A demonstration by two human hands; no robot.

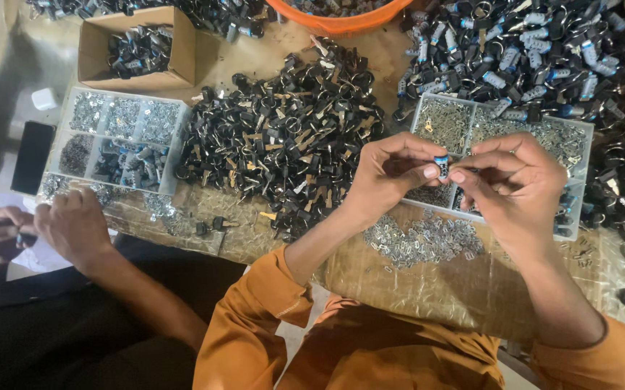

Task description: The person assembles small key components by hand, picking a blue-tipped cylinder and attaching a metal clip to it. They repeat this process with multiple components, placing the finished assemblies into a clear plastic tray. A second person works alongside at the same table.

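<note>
We see both hands raised over the table (428,282), meeting at a small blue-and-silver lock part (442,167); left hand (388,173) has thumb and forefinger pinched on the part from the left; right hand (511,180) fingers pressed together on the same part from the right; part sits between the two sets of fingertips, held above the clear compartment tray (580,130) of small silver bits; orange sleeves on both forearms.

Below the hands, a loose scatter of small silver metal pieces (421,242) lies on the plastic-wrapped table surface; left of the hands, a big heap of black-headed keys (283,137); top right, a pile of black and blue lock parts (529,50); orange basin (341,18) at the top edge, partly cut off.

Far left, a second compartment tray (117,137) with silver and dark parts; behind it a cardboard box (139,47) holding dark parts; a black phone (32,157) just beside that tray.

Bottom left, another person's hands (45,231) in a dark sleeve, close together near the table edge, holding something small; we cannot tell what.
</note>
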